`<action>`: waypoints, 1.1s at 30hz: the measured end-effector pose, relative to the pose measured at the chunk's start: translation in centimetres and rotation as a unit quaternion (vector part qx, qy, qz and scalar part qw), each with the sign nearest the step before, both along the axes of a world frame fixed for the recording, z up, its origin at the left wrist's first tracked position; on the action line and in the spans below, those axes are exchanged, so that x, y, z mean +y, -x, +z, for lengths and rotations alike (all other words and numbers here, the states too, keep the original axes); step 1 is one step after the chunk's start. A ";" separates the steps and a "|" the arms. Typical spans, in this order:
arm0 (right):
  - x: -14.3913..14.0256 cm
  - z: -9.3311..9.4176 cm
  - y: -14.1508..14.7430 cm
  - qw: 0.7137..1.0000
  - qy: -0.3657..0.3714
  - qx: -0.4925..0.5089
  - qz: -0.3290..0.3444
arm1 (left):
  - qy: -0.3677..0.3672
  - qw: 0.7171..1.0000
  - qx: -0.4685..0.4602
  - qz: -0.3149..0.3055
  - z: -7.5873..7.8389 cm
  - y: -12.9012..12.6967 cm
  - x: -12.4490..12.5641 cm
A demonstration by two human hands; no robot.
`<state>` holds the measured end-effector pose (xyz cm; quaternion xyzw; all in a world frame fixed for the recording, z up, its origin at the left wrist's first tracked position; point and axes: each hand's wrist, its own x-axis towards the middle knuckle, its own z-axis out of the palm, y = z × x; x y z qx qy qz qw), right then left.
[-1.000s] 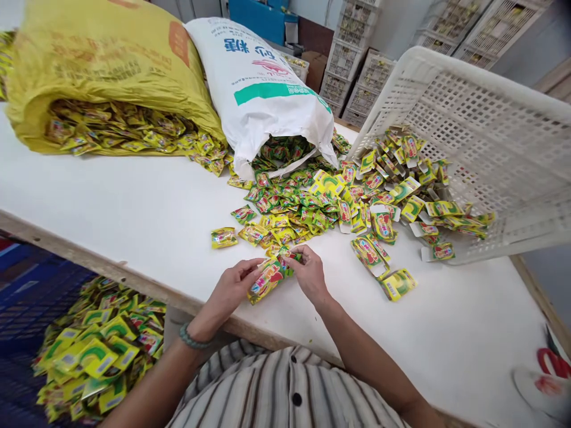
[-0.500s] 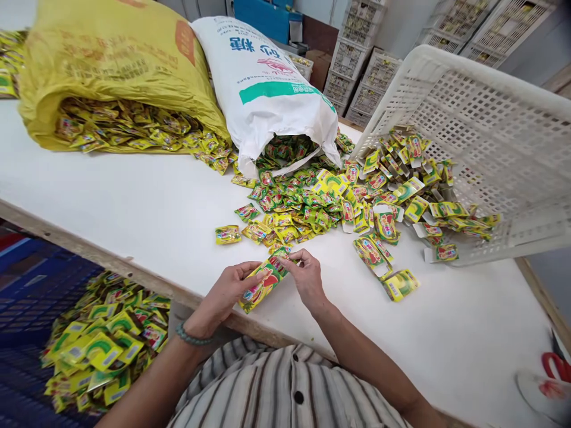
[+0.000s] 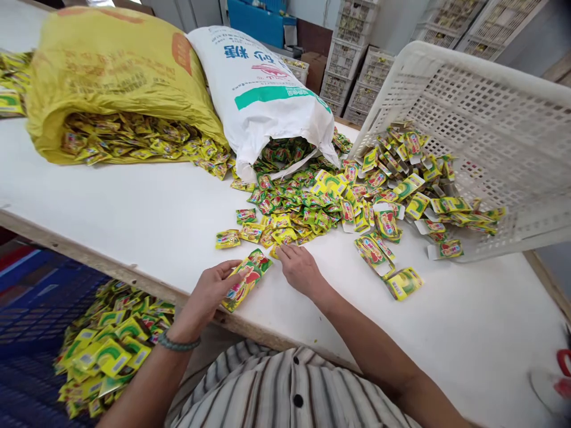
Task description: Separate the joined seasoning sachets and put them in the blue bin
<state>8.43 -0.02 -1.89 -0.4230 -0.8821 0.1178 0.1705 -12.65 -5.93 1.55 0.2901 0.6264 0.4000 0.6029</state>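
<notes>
1. With the left hand, clamping a printed pack near its lower-left end, thumb on top; with the right hand, fingers drawn together at a small yellow packet. Cannot tell whether pinched or only touched, with the thumb hidden.
2. Over the white table, close to its front edge, working with both.
3. At the open mouth of a white sack, beyond both hands, spread forward as a pile, directly ahead of the right hand.
4. On the pack, slanting lengthwise from near left to far right, pointing its upper end toward the right fingertips.
5. At the pile's near edge, just beyond that end, nearer the right hand: the yellow packet.
</notes>
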 end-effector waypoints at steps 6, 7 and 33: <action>-0.6 1.0 -1.9 0.943 0.125 0.258 -0.169 | -0.007 0.999 0.019 -0.049 -0.2 -1.1 0.0; -0.6 1.4 -2.1 0.922 0.166 0.304 -0.172 | -0.015 0.998 0.022 -0.063 -0.3 -1.3 0.1; -1.1 4.6 -2.3 0.937 0.300 0.161 -0.070 | -0.111 0.958 0.008 -0.265 -0.6 -3.7 -0.1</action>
